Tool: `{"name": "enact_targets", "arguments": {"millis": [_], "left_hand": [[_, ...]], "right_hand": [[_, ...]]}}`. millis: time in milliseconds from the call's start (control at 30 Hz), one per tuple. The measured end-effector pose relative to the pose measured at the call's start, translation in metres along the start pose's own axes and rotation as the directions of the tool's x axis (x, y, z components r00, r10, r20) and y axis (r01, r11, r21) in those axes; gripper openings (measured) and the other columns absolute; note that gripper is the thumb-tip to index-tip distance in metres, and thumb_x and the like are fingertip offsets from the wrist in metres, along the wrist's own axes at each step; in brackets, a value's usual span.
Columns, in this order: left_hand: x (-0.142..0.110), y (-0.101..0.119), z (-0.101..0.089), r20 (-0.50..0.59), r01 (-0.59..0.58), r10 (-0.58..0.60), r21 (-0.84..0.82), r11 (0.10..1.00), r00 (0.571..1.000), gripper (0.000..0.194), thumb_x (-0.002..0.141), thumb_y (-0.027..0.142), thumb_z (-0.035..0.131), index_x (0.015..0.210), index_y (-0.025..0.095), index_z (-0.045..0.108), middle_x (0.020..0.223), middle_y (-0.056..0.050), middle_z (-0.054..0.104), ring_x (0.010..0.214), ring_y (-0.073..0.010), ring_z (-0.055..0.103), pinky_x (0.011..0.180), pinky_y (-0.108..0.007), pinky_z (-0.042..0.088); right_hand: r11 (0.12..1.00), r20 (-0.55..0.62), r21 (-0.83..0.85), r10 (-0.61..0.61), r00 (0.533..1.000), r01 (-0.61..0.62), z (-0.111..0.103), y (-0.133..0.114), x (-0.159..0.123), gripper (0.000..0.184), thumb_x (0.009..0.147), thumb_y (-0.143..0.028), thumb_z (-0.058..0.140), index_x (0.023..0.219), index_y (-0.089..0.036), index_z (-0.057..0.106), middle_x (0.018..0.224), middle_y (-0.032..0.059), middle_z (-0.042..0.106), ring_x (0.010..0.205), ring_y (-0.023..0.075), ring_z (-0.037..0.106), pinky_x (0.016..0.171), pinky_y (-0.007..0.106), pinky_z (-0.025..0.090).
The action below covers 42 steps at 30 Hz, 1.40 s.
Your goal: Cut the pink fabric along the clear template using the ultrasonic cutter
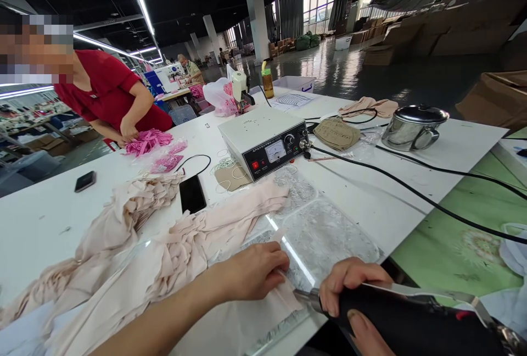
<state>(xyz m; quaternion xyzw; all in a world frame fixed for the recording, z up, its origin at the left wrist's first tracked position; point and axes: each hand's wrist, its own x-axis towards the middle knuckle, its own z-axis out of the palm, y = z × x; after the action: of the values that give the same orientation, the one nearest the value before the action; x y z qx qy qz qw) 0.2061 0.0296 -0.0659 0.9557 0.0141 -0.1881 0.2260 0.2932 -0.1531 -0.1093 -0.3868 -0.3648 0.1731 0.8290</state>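
Note:
My left hand [251, 271] lies curled on a pale pink fabric strip [284, 295], pinching it down on a clear textured plate [325, 238] at the table's near edge. My right hand [354, 301] is wrapped round a black hand-held tool [403, 320] whose metal tip [302, 296] touches the strip just right of my left fingers. More pale pink strips [173, 246] are heaped to the left. A black cable [411, 194] runs from the white control box [265, 139] toward the tool.
A person in a red top [111, 89] handles bright pink pieces [148, 140] at the far left. Two black phones [192, 193] [85, 181], a steel pot [411, 125], a beige pouch [336, 133] and a bottle [268, 82] stand on the white table [370, 202]. A green surface [465, 235] adjoins it at right.

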Motion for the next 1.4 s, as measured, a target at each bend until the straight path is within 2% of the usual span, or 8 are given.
{"name": "enact_targets", "arguments": {"millis": [100, 267, 433, 533, 633, 767, 967, 1400], "left_hand": [[0.001, 0.002, -0.002, 0.019, 0.007, -0.007, 0.004, 1.000, 1.000, 0.010, 0.087, 0.009, 0.060, 0.089, 0.019, 0.059, 0.095, -0.001, 0.060, 0.082, -0.0145, 0.060, 0.073, -0.022, 0.047], [0.003, 0.005, -0.001, 0.005, 0.002, -0.002, 0.031, 1.000, 1.000, 0.010, 0.090, 0.008, 0.057, 0.084, 0.017, 0.059, 0.094, -0.002, 0.059, 0.078, -0.0127, 0.059, 0.070, -0.020, 0.046], [0.004, 0.003, 0.005, -0.023, 0.017, -0.016, 0.042, 0.999, 1.000, 0.006, 0.090, 0.013, 0.058, 0.086, 0.017, 0.060, 0.094, -0.002, 0.060, 0.076, -0.0127, 0.059, 0.068, -0.021, 0.046], [0.005, 0.001, 0.010, -0.036, 0.040, -0.038, 0.056, 0.998, 0.999, 0.003, 0.088, 0.017, 0.063, 0.087, 0.018, 0.060, 0.095, -0.002, 0.060, 0.076, -0.0134, 0.059, 0.068, -0.022, 0.046], [0.006, 0.000, 0.013, -0.049, 0.051, -0.048, 0.062, 0.997, 0.998, 0.006, 0.087, 0.018, 0.065, 0.086, 0.018, 0.059, 0.093, -0.001, 0.059, 0.077, -0.0137, 0.059, 0.069, -0.022, 0.046], [0.005, 0.001, 0.013, -0.041, 0.049, -0.046, 0.061, 0.997, 0.998, 0.006, 0.088, 0.017, 0.065, 0.085, 0.018, 0.059, 0.093, -0.001, 0.059, 0.078, -0.0137, 0.059, 0.069, -0.022, 0.046], [0.005, 0.000, 0.014, -0.050, 0.042, -0.039, 0.052, 0.998, 0.998, 0.007, 0.088, 0.016, 0.065, 0.086, 0.018, 0.059, 0.092, 0.000, 0.058, 0.075, -0.0124, 0.057, 0.068, -0.021, 0.045], [0.006, -0.002, 0.014, -0.054, 0.016, -0.014, 0.034, 0.999, 0.998, 0.008, 0.088, 0.015, 0.065, 0.084, 0.017, 0.059, 0.091, -0.001, 0.058, 0.076, -0.0124, 0.058, 0.068, -0.020, 0.044]], "right_hand": [[1.000, 0.031, 0.014, -0.011, 0.999, 0.011, 0.001, -0.002, 0.001, 0.013, 0.088, -0.033, 0.062, 0.099, -0.029, 0.057, 0.078, 0.0010, 0.054, 0.055, 0.0145, 0.057, 0.049, 0.029, 0.053], [0.987, 0.019, 0.127, 0.098, 0.995, -0.099, -0.014, 0.013, -0.002, 0.012, 0.089, -0.035, 0.064, 0.100, -0.031, 0.062, 0.083, 0.0013, 0.059, 0.055, 0.0144, 0.061, 0.051, 0.032, 0.055], [0.947, 0.300, 0.290, 0.045, 0.953, -0.136, -0.038, 0.037, 0.001, 0.022, 0.096, -0.041, 0.049, 0.103, -0.032, 0.068, 0.087, 0.0050, 0.068, 0.051, 0.0179, 0.066, 0.046, 0.034, 0.056], [0.965, 0.142, 0.236, 0.079, 0.987, -0.111, -0.031, 0.033, -0.002, 0.023, 0.097, -0.042, 0.046, 0.100, -0.032, 0.066, 0.084, 0.0027, 0.065, 0.049, 0.0153, 0.064, 0.046, 0.032, 0.055], [0.991, -0.010, 0.118, 0.072, 0.997, -0.070, -0.015, 0.023, -0.005, 0.011, 0.088, -0.038, 0.064, 0.096, -0.030, 0.063, 0.079, 0.0003, 0.060, 0.050, 0.0144, 0.062, 0.046, 0.031, 0.054], [0.992, 0.039, 0.117, 0.051, 0.998, -0.055, -0.007, 0.012, -0.004, 0.012, 0.096, -0.038, 0.050, 0.096, -0.029, 0.060, 0.079, 0.0000, 0.057, 0.048, 0.0122, 0.057, 0.045, 0.029, 0.051], [0.996, 0.000, -0.070, 0.054, 0.999, -0.054, -0.002, -0.005, 0.002, 0.007, 0.094, -0.028, 0.056, 0.099, -0.028, 0.051, 0.082, 0.0000, 0.052, 0.065, 0.0138, 0.058, 0.060, 0.030, 0.053], [1.000, -0.088, -0.022, 0.015, 0.996, -0.017, 0.003, 0.010, 0.004, 0.009, 0.092, -0.031, 0.058, 0.096, -0.025, 0.051, 0.081, -0.0003, 0.052, 0.061, 0.0119, 0.056, 0.058, 0.029, 0.052]]}}
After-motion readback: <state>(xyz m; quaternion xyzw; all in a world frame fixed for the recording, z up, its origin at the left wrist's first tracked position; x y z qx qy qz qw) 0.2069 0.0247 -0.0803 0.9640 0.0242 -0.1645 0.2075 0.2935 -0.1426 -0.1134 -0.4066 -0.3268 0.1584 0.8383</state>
